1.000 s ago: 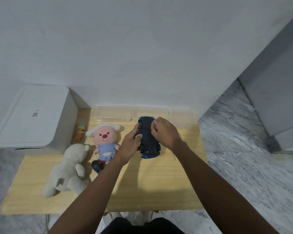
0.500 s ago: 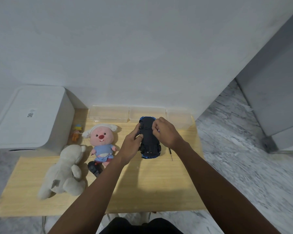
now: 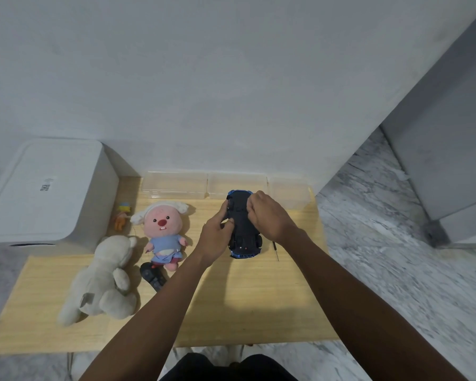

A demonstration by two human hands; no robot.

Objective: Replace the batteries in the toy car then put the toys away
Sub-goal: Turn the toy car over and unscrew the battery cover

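Black trousers at the lower edge of view, then two bare forearms reaching out over the pale wooden table. Nearer than the fingers, on the left-hand side: grey plush bear lying flat, with a dark remote control just beside its paw and touching the foot of the pink plush doll. Just right of the right wrist: a thin dark screwdriver flat on the wood.

Between the two hands: toy car, upside down, black underside up, blue trim at both ends, wheels visible at the near end. Left hand curled around the left flank, thumb pressed on the chassis. Right hand closed over the far half of the underside, fingertips bent down onto it; whether around a loose cover or only pressing, not discernible.

Judged step: working at the battery compartment on the underside. For good execution: car braced steadily with the left grip, pressure kept at the cover's edge rather than the wheels, cover and any screw set down close by, screwdriver within easy reach.

Beyond the fingertips: three clear plastic boxes in a row against the wall, likely destinations for the toys. Far left of the fingers: small orange figure beside a white appliance.
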